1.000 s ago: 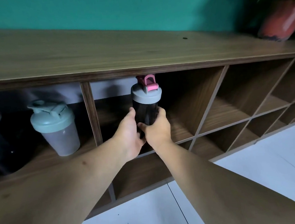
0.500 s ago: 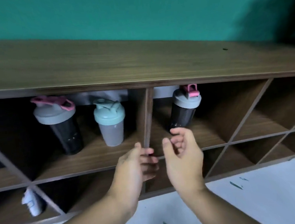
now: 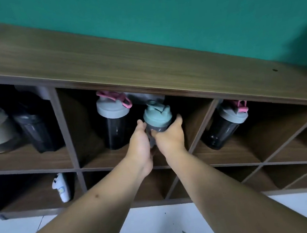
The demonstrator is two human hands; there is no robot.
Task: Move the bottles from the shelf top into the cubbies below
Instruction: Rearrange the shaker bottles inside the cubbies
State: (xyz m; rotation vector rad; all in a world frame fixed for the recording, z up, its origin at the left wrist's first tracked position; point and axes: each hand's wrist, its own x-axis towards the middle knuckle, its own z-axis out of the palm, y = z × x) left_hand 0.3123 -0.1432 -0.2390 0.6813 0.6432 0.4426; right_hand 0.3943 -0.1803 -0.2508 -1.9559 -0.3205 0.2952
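1. Shaker bottle with the mint-green lid [image 3: 157,116] stands in the middle upper cubby [image 3: 86,126], just right of a dark shaker with a grey lid and pink loop [image 3: 114,123].
2. We have our left hand [image 3: 141,141] and right hand [image 3: 170,137] cupped against its translucent body from either side, fingers curled round it below the lid.
3. We judge it light and probably empty, rigid plastic, smooth enough to slip.
4. We judge the body under the lid's rim the best hold; the flip cap could pop open.
5. Another pink-looped shaker [image 3: 224,125] leans in the cubby to the right, and the shelf top [image 3: 125,63] shows no bottles.
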